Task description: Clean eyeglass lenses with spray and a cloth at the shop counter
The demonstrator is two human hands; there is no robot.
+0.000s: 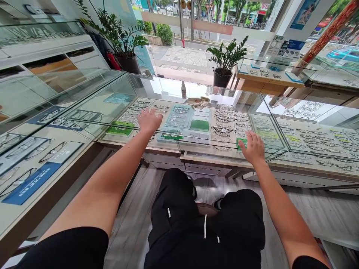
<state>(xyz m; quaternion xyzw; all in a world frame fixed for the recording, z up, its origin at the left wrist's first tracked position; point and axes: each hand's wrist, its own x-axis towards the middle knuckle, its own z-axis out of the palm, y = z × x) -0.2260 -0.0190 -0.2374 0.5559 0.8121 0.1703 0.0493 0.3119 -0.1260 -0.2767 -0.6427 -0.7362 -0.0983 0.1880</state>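
My left hand (150,120) is spread over the glass top of the display case (165,135), left of the middle, with nothing in it. On the same glass, near its front edge at the right, rests my right hand (253,148), fingers apart and holding nothing. Under the glass lie rows of eyeglasses (223,130), with green cards (200,125) and a pale blue tray (173,116) among them. Beyond my hands a small white spray bottle (183,90) stands upright, and a crumpled beige cloth (200,103) lies close to it.
More glass cases with eyeglasses run along the left (53,151) and right (322,142). Potted plants (223,76) stand behind the counter by the window. A drawer front (206,158) juts out slightly below the glass, above my knees.
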